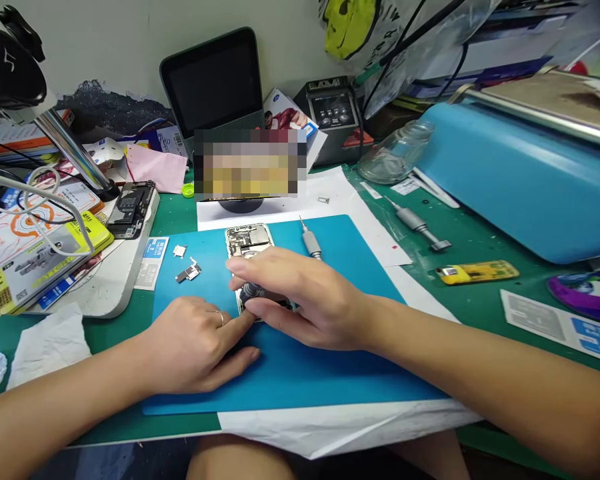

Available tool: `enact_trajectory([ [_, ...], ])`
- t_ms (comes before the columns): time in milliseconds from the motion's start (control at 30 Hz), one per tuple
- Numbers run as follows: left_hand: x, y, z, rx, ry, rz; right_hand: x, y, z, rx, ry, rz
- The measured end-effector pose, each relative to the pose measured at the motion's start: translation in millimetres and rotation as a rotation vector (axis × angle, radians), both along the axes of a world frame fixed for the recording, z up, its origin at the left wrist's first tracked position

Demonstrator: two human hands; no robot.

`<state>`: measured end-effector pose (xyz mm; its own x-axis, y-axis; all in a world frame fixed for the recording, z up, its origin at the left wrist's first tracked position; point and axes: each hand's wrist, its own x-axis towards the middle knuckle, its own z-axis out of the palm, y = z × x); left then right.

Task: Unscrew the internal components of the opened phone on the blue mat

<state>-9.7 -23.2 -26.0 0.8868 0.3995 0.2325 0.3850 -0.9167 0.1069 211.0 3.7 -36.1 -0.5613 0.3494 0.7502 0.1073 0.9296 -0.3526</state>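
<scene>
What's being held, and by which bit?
The right hand seems to hold a dark tool near its rounded end; the left hand touches the opened phone.

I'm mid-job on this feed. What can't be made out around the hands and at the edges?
All in the head view:
- Phone: much of its lower part is hidden by the right hand.
- Dark piece by the right thumb: its lower end and how it is gripped, hidden by that hand.
- Phone screws: too small.
- Purple object: cut off by the right edge.
- Black base: whatever stands above it is pixelated.
</scene>
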Motion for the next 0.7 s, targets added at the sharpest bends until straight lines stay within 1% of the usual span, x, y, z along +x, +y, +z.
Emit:
enact_trajectory([
  [233, -1.2, -0.3, -0.8, 0.017, 0.012, -0.005, 1.4, 1.0, 0.5, -0.024, -0.015, -0.012],
  [700, -1.2, 0.1, -3.0, 0.005, 0.013, -0.008, 2.4, 1.9, -0.1, -0.014, -0.017, -0.005],
])
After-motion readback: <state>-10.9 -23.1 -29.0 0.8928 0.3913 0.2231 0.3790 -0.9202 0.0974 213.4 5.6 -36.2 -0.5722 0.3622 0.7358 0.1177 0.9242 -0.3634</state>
